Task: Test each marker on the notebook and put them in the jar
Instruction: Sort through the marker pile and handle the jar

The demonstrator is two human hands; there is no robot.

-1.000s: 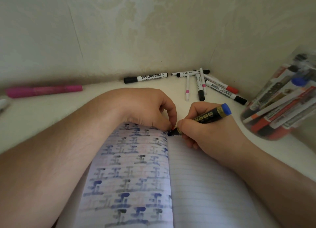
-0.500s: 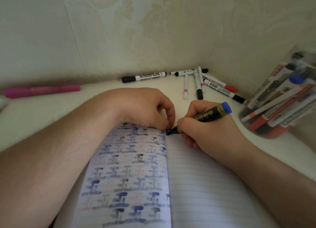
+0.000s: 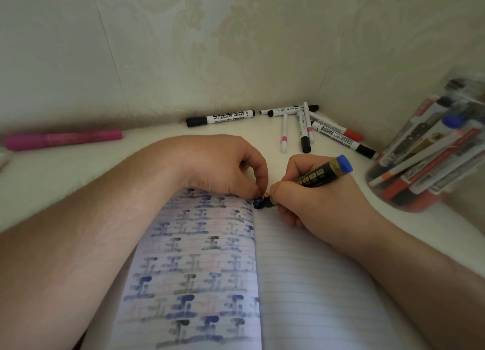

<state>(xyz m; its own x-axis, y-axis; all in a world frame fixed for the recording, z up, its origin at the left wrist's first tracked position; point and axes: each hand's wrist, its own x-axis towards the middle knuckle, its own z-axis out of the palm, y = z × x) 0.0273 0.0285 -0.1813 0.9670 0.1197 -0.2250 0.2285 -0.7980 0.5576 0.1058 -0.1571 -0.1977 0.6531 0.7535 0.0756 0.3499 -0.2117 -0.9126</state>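
The blue-capped marker is in your right hand, its tip pressed at the top of the notebook right by the centre fold, where a fresh blue blot sits. You hold it low on the barrel, fingers curled round it close to the nib, with the capped end slanting up and away to the right; that close grip suits a short, controlled test stroke. Your right wrist lies across the blank lined page, which steadies the hand. Your left hand rests on the top edge of the left page, already full of test marks, its fingers curled and the fingertips pinched together just beside the nib; it seems to pin the paper flat, and whether it holds anything small I cannot tell. The jar stands to your right, leaning, already packed with markers. Untested markers lie clustered in the far corner, one black-capped whiteboard marker beside them, a pink marker far left.
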